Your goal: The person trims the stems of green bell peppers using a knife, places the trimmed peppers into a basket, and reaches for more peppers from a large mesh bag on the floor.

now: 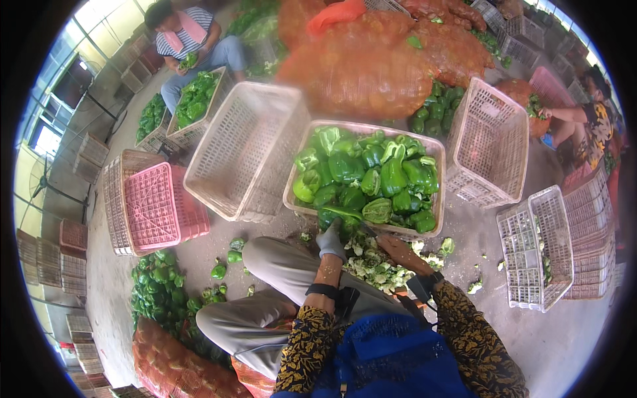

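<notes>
My left hand (330,243), in a grey glove, is closed around a green bell pepper (340,217) at the near edge of a crate. Close by on the right, my bare right hand (401,254) is closed on what looks like a small knife (367,229), its thin dark end pointing toward the pepper. The pale plastic crate (440,174) in front of me is heaped with green bell peppers (371,174), some cut open. Below my hands lies a pile of pale pepper cores and scraps (373,268).
Empty crates stand left (229,149) and right (488,142), with a pink crate (152,202) further left. Orange mesh sacks (358,73) lie behind. Loose peppers (159,285) and another sack (176,361) are at near left. Two people work nearby, one (192,46) holding a pepper.
</notes>
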The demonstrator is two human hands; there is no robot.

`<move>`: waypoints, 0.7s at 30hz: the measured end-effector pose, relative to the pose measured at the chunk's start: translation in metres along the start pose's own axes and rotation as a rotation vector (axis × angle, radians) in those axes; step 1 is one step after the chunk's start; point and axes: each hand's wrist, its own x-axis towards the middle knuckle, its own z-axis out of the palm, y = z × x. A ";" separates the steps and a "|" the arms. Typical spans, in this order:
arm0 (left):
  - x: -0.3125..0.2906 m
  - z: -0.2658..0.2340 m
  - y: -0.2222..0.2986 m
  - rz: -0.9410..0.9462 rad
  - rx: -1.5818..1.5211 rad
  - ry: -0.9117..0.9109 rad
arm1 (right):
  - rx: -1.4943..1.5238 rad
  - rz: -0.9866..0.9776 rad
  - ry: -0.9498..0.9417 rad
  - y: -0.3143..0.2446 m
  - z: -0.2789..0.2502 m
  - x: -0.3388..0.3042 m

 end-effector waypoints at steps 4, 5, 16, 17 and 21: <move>0.001 -0.003 0.008 0.026 0.036 -0.064 | -0.222 -0.130 0.241 -0.036 -0.028 -0.024; -0.006 0.001 0.009 0.047 0.044 -0.120 | -0.219 -0.195 0.285 -0.045 -0.028 -0.022; -0.060 0.027 0.028 0.134 -0.005 -0.555 | 0.277 -0.264 0.139 -0.065 0.007 0.041; -0.056 0.024 0.028 0.158 0.022 -0.541 | 0.286 -0.221 0.150 -0.069 0.010 0.041; -0.049 0.025 0.025 0.245 0.092 -0.462 | 0.335 -0.251 0.296 -0.059 0.018 0.053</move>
